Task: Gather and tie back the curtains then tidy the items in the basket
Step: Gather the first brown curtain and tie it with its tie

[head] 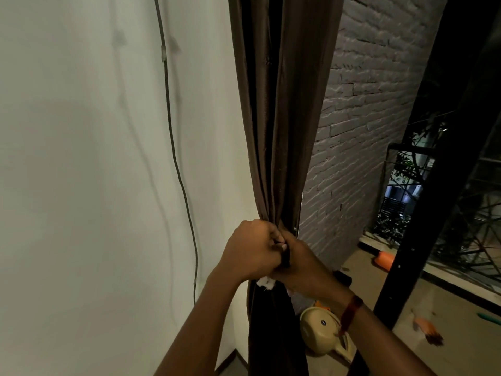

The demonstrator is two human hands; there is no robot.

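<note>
white painted wall (81, 158) fills the left half of the view. a thin dark cable (173, 147) runs down it from the top edge, fixed by small clips, and ends near the lower part of the wall.

brown curtain (279, 109) hangs just right of the cable, gathered into one narrow vertical bundle. the bundle is tightest at the level of the hands and widens slightly above it. below the hands the fabric falls straight toward the floor (433, 299).

left hand (250, 253): fingers fully curled into a fist, clamped on the left side of the gathered curtain. right hand (301, 263): fingers also curled closed, pressed against the left hand on the right side of the bundle. a dark tie-back band (284, 257) shows between the two hands; which hand holds it cannot be told. a small white tuft (265, 283) protrudes just under the left hand. a red thread bracelet (351, 310) sits on the right wrist.

grey brick wall (366, 118) stands right of the curtain. a cream plastic item (318, 335) lies on the floor beside the curtain's lower part, partly hidden by the right forearm. a black post (423, 213) rises further right. orange objects (383, 260) lie on the floor near the post.
</note>
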